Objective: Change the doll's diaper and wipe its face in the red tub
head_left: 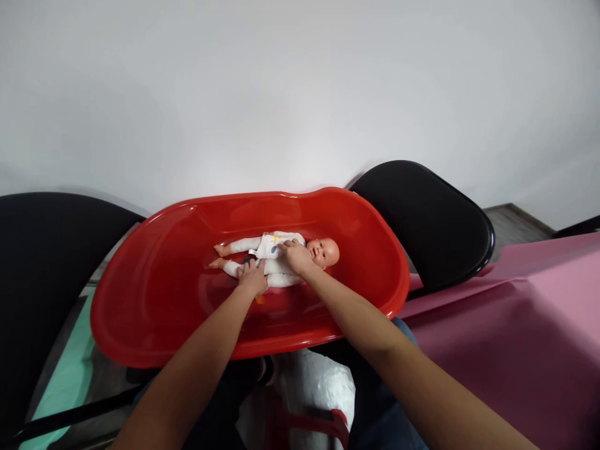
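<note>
A baby doll (270, 245) in white clothes lies on its back inside a red baby bathtub (150, 284), its bald head to the right and bare feet to the left. My right hand (296, 256) is at the doll's chest, fingers pinched on the front of its white shirt. Lower down, my left hand (253, 277) is closed on the clothing by the hip and upper leg. A small white tag (252, 252) sticks out of the shirt near a dark patch by my left fingertips. My fingers partly hide the clothing.
Black chairs stand on either side, with the right chair (422, 219) and left chair (51, 250) close against the tub. Pink sheeting (515, 312) spreads at the right. A mint-green strip (65, 375) lies lower left. The white wall (300, 94) rises behind.
</note>
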`<state>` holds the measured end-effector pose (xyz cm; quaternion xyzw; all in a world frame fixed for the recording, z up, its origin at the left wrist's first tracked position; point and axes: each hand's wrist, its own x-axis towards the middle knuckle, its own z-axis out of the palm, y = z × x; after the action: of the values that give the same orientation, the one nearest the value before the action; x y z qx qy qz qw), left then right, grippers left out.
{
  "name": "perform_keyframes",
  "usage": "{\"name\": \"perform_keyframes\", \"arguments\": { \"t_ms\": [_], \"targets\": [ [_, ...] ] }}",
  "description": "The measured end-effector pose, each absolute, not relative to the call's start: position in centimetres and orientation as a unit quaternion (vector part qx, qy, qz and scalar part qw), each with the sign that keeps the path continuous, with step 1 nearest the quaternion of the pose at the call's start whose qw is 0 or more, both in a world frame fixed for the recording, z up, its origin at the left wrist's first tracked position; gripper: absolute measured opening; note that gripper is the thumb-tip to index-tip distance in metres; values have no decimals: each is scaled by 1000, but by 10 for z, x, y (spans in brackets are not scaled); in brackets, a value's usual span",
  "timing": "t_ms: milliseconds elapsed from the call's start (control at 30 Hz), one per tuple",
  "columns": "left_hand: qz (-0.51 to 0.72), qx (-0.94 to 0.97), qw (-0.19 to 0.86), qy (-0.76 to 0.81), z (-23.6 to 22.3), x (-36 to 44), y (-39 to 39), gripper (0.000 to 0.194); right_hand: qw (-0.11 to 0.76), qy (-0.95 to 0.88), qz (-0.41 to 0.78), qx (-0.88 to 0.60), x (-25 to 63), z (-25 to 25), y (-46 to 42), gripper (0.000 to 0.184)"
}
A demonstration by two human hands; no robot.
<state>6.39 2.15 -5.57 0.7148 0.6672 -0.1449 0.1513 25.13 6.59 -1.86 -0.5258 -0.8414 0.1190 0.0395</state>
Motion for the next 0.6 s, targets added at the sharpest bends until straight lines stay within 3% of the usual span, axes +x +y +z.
{"name": "perform_keyframes", "arguments": {
  "t_ms": [233, 400, 600],
  "targets": [
    [-150, 715, 154, 665, -55, 64, 22, 98, 73, -739, 95, -663, 272, -7, 73, 47],
    [-146, 714, 158, 667, -54, 65, 22, 94, 58, -750, 118, -648, 268, -27, 75, 52],
    [-143, 711, 166, 668, -52, 67, 22, 98, 127, -769, 159, -605, 267, -47, 81, 58]
  ]
}}
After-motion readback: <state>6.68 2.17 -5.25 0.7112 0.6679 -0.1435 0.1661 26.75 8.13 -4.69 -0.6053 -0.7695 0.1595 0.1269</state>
